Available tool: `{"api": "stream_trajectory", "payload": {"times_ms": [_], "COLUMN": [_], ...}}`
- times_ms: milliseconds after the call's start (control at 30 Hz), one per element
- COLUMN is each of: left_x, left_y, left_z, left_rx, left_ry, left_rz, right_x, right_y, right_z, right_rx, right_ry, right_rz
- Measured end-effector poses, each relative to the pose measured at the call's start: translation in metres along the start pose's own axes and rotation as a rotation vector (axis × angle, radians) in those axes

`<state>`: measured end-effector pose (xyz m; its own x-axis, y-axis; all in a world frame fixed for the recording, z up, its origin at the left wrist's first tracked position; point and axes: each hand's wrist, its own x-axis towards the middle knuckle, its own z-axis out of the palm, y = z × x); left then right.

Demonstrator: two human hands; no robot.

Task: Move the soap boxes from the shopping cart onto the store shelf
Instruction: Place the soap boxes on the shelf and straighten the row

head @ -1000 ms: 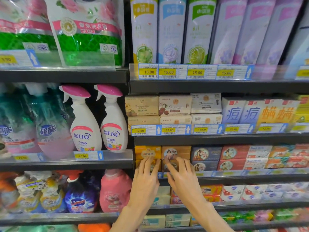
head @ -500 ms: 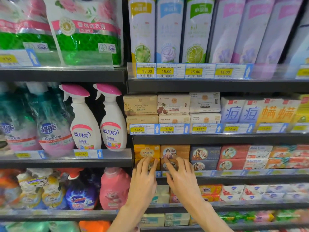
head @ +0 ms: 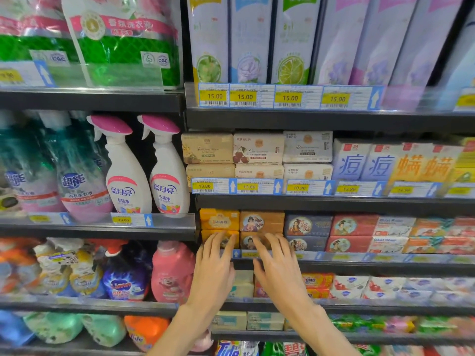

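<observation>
Yellow soap boxes (head: 219, 220) and tan soap boxes with a portrait (head: 261, 222) are stacked two high at the left end of a dark store shelf (head: 359, 267). My left hand (head: 215, 268) has its fingers spread, with the fingertips on the lower yellow box. My right hand (head: 279, 265) is spread the same way, fingertips on the lower tan box. Neither hand grips a box. The shopping cart is out of view.
Blue-grey (head: 307, 226) and red (head: 353, 226) portrait soap boxes continue to the right. More soap boxes fill the shelf above (head: 257, 147) and below. Spray bottles (head: 126, 173) and a pink detergent bottle (head: 171, 272) stand to the left.
Both hands have drawn slightly down and back from the boxes, fingers still spread on the lower row. The view has shifted a little.
</observation>
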<state>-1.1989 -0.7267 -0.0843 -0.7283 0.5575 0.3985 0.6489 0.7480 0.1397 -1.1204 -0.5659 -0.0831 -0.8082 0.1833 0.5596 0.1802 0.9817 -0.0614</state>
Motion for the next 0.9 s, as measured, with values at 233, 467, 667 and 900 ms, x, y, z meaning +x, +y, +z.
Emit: {"api": "stream_trajectory", "payload": {"times_ms": [233,467,667,900], "left_x": [0.007,0.008,0.009,0.005], "left_y": [-0.006,-0.021,-0.026,-0.029], "left_z": [-0.005,0.010,0.013,0.020], "left_rx": [-0.087,-0.083,-0.084,-0.108], "left_ry": [0.061,0.066,0.075,0.106], "left_rz": [0.045,0.083,0.110,0.147], "right_x": [0.010,0.008,0.006,-0.006], "right_y": [-0.012,-0.023,-0.022,-0.017], "right_z": [0.005,0.015,0.022,0.023], "right_rx": [-0.021,-0.089,-0.116,-0.016], "right_ry": [-0.015,0.013,-0.010,0.040], "right_rz": [0.042,0.118,0.133,0.161]}}
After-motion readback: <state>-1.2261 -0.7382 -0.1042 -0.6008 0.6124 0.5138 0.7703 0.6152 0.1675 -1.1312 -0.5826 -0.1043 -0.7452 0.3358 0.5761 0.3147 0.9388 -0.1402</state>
